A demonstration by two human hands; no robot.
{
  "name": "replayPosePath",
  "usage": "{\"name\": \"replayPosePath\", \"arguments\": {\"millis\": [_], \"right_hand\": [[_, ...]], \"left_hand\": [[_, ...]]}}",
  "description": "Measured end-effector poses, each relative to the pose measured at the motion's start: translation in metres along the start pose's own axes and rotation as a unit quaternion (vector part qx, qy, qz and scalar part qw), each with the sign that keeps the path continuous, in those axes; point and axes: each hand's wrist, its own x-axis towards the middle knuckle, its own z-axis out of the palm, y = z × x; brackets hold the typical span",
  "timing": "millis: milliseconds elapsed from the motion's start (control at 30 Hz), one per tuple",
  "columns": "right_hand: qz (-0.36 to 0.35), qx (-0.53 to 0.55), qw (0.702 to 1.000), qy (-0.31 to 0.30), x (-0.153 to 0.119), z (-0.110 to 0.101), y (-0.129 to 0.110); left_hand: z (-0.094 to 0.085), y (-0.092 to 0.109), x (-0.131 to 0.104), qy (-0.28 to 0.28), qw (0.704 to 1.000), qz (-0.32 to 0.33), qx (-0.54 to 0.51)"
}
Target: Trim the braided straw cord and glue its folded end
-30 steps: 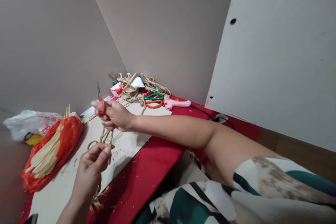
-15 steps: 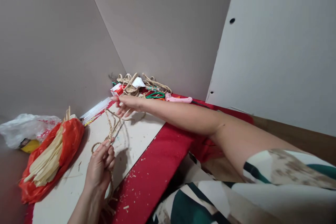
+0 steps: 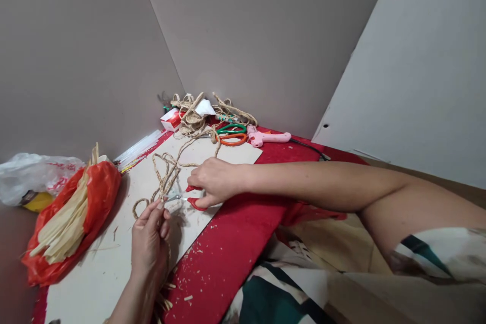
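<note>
Your right hand (image 3: 214, 180) hides most of the small red-handled scissors (image 3: 186, 196), fingers closed over the handle, blades poking left at the braided tan rope (image 3: 164, 176). Your left hand (image 3: 150, 240) pinches that rope's looped end shut between thumb and fingers. Two more scissors, green-handled (image 3: 231, 128) and orange-handled (image 3: 232, 139), lie by one pink glue gun (image 3: 266, 137). One orange plastic bag of pale straw strips (image 3: 66, 223) rests left on the pale board worktop (image 3: 110, 253), over red cloth (image 3: 231, 243), boxed in by plain grey walls.

i see a home craft corner: plain walls, a red cloth (image 3: 243, 243), a pink glue gun (image 3: 268, 137), scissors (image 3: 231, 134) and rope pile (image 3: 197, 116).
</note>
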Motion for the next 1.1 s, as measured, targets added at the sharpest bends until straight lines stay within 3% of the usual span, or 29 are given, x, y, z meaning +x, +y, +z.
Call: {"name": "replayPosePath", "arguments": {"millis": [100,233,567,800,1100], "right_hand": [[-0.025,-0.122,0.992,0.000,0.003,0.002,0.002],[-0.035,-0.149,0.988,0.014,0.011,0.006,0.009],[-0.051,-0.085,0.995,0.007,0.006,0.022,0.022],[-0.044,-0.025,0.997,-0.062,0.006,0.020,0.026],[-0.067,-0.032,0.994,-0.084,0.008,0.029,0.028]], "left_hand": [[0.002,0.001,-0.002,0.023,1.000,0.006,0.002],[0.006,0.001,-0.001,0.055,0.998,-0.003,0.007],[0.010,-0.004,0.000,0.127,0.986,-0.039,0.098],[0.013,-0.005,0.000,0.159,0.976,-0.065,0.130],[0.012,-0.010,-0.002,0.207,0.962,-0.087,0.155]]}}
